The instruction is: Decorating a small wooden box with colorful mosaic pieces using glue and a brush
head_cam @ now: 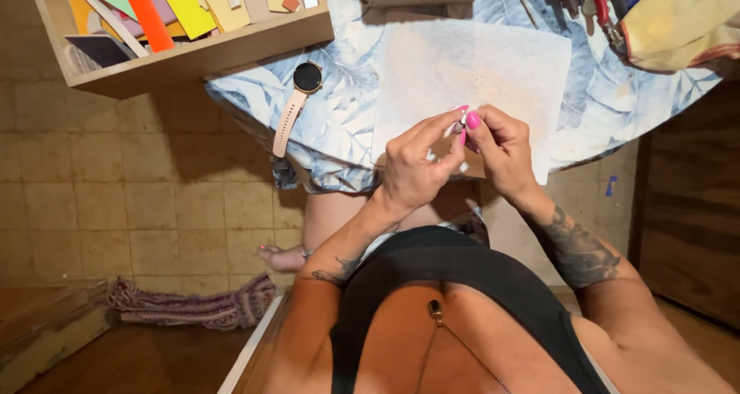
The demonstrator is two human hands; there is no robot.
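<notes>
Head view. We see both hands meet over the near edge of the white sheet (470, 70). The left hand (412, 170) and right hand (501, 151) each pinch a small white piece (461, 121) between thumb and fingertips. Judged best: keep it above the sheet, grip light. Left of the sheet lies a watch (297, 105).

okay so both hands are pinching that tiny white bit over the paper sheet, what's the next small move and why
Probably lower the small white piece onto the white sheet. Left hand and right hand pinch it together in the air just above the sheet's near edge, so it is unsupported; what the piece is cannot be told.
</notes>
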